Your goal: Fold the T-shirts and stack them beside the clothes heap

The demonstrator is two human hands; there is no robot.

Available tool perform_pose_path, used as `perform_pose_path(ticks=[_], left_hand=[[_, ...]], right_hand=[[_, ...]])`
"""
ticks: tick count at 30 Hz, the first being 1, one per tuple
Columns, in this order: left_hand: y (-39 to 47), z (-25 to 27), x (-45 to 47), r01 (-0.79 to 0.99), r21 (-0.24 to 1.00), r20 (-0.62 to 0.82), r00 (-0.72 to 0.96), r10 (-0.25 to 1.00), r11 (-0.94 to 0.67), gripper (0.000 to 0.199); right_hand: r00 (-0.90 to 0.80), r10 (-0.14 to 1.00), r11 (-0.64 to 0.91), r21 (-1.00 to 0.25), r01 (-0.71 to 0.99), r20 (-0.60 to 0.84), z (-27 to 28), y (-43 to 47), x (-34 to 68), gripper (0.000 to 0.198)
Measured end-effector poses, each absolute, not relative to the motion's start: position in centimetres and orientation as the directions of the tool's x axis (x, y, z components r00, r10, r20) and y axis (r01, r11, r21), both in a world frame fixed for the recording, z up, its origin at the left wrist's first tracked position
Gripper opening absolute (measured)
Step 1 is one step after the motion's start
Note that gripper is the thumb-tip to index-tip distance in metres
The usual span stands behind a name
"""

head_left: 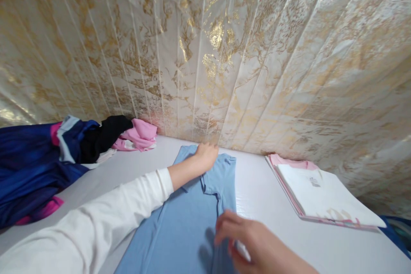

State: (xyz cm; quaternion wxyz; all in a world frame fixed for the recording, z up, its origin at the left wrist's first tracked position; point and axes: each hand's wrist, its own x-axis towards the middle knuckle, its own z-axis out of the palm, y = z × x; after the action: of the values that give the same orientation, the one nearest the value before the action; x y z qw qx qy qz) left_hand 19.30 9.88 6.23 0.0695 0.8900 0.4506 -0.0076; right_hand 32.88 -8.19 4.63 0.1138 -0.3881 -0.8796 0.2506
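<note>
A light blue short-sleeved shirt (192, 218) lies lengthwise on the white surface, one side folded inward with its sleeve on top. At the shirt's far end, my left hand (207, 157) rests with its fingers bent down and closed on the cloth near the collar; the fingertips are partly hidden. Over the right edge of the shirt hovers my right hand (248, 239), slightly blurred. Its fingers are loosely curled and apart, nothing shows between them, and their shadow falls on the blue fabric.
Left lies a loose pile: a dark blue garment (28, 158), a black cloth (104, 137) and a pink cloth (141, 132). A stack of folded clothes, a white shirt (327, 192) uppermost, lies on the white surface (257, 192) at right. Behind stands a gold-patterned padded wall (205, 51).
</note>
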Motion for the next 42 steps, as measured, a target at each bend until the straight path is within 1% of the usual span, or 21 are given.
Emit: perform_pose_path(ticks=[1,2,4,6,9,12,16,20,23,25,27,30,32,34,36,37,38,39,42], left_hand=[[8.8,5.9,18.9,0.773,0.118,-0.018,0.630,0.777,-0.624,0.026],[7.7,5.6,18.3,0.734,0.120,0.028,0.670,0.742,-0.668,0.026],[6.0,4.9,17.3,0.655,0.127,0.084,0.741,0.666,-0.745,0.023],[5.3,4.1,16.4,0.627,0.131,0.123,0.758,0.641,-0.768,0.021],[5.9,3.2,16.0,0.697,0.142,0.177,0.680,0.711,-0.703,0.027],[7.2,2.6,16.2,0.750,0.164,0.200,0.611,0.766,-0.641,0.030],[8.1,2.3,16.7,0.770,0.191,0.191,0.579,0.793,-0.608,0.022],[8.6,2.6,16.5,0.784,0.201,0.191,0.556,0.809,-0.587,0.026],[8.2,3.4,16.0,0.781,0.188,0.205,0.562,0.801,-0.596,0.029],[7.1,3.9,15.7,0.749,0.179,0.226,0.600,0.767,-0.638,0.033],[5.5,4.1,15.1,0.662,0.182,0.236,0.689,0.686,-0.727,0.038],[2.8,3.7,13.7,0.467,0.237,0.184,0.840,0.511,-0.852,0.035],[1.3,3.1,12.5,0.400,0.286,0.151,0.879,0.453,-0.871,0.032],[0.2,2.5,11.3,0.395,0.315,0.148,0.878,0.456,-0.863,0.035],[-0.5,2.0,10.1,0.416,0.327,0.154,0.862,0.482,-0.849,0.043],[-0.8,1.8,9.6,0.433,0.326,0.154,0.853,0.499,-0.840,0.046],[-1.1,1.6,9.0,0.455,0.321,0.153,0.841,0.520,-0.830,0.048],[-1.4,1.4,8.5,0.482,0.315,0.148,0.826,0.544,-0.818,0.050],[-2.5,1.1,6.7,0.569,0.280,0.130,0.775,0.618,-0.773,0.052]], right_hand=[[-0.515,0.855,0.466,-0.522,0.714,0.058,4.3,-6.3,34.4,0.034],[-0.374,0.922,0.370,-0.502,0.782,0.097,3.9,-4.2,35.9,0.038],[-0.182,0.969,0.238,-0.452,0.860,0.164,2.8,0.2,38.6,0.044],[-0.117,0.975,0.189,-0.429,0.883,0.190,1.9,4.3,40.2,0.047],[-0.150,0.972,0.210,-0.387,0.898,0.178,1.2,8.6,40.7,0.045],[-0.189,0.973,0.223,-0.324,0.919,0.133,1.4,10.7,40.0,0.031],[-0.170,0.980,0.189,-0.208,0.960,0.107,1.7,11.9,39.3,0.022],[-0.136,0.986,0.145,-0.086,0.986,0.096,1.6,12.1,38.0,0.019],[-0.102,0.987,0.107,-0.037,0.994,0.123,1.3,12.1,36.6,0.021],[-0.080,0.986,0.086,-0.033,0.996,0.149,1.2,12.1,36.1,0.023],[-0.053,0.983,0.063,-0.052,0.997,0.176,1.3,12.1,35.9,0.025],[-0.010,0.976,0.033,-0.105,0.994,0.218,1.8,11.1,36.0,0.029],[-0.014,0.969,0.051,-0.144,0.988,0.247,2.1,9.1,35.5,0.033],[-0.071,0.961,0.122,-0.176,0.977,0.268,1.7,6.1,34.5,0.036],[-0.171,0.945,0.233,-0.206,0.951,0.278,0.7,2.7,33.5,0.038],[-0.248,0.921,0.326,-0.243,0.913,0.301,0.0,1.1,33.1,0.039],[-0.288,0.907,0.368,-0.247,0.897,0.307,-0.7,-0.2,32.9,0.041],[-0.288,0.908,0.363,-0.229,0.903,0.303,-1.3,-1.2,33.0,0.042],[-0.180,0.937,0.240,-0.180,0.954,0.298,-2.5,-2.9,33.5,0.049]])
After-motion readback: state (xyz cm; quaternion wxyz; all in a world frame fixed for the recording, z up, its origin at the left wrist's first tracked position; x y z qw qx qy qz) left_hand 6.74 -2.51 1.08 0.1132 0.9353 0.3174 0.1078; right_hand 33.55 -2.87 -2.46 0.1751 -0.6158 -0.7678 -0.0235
